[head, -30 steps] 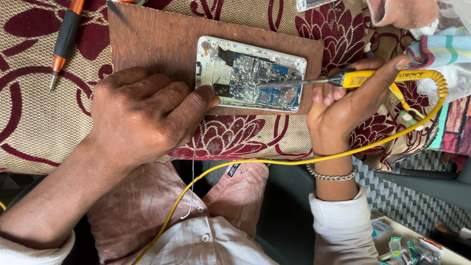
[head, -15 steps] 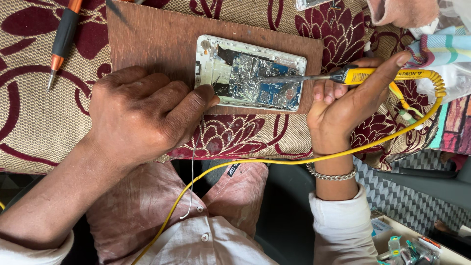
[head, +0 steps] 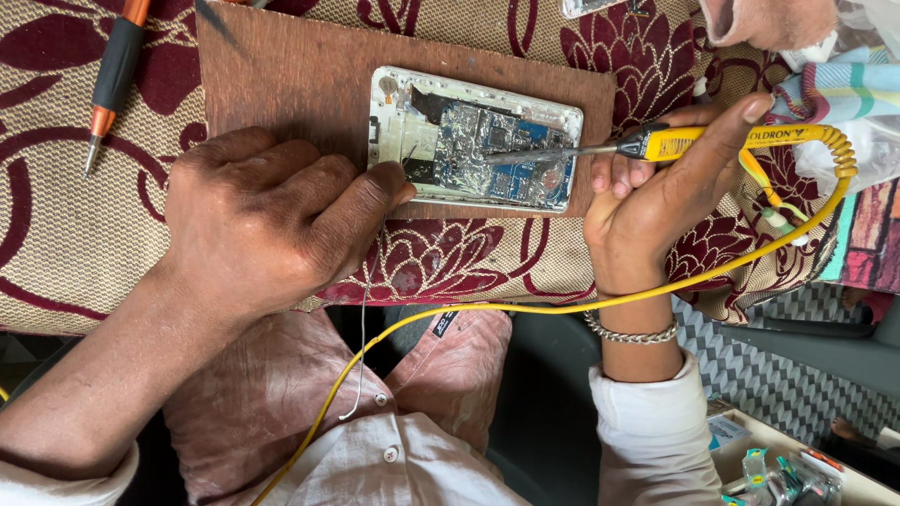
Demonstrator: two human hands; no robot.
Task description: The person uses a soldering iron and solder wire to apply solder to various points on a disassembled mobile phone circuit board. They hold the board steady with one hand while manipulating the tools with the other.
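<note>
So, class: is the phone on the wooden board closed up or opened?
Opened. The phone lies with its cover off, circuit board and metal shielding exposed, and the soldering iron tip rests inside it.

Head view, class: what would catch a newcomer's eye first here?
The opened phone lies mid-frame on a brown board, its circuitry bare. The right hand holds a yellow soldering iron with its tip on the phone, while the left hand feeds thin wire beside it.
</note>
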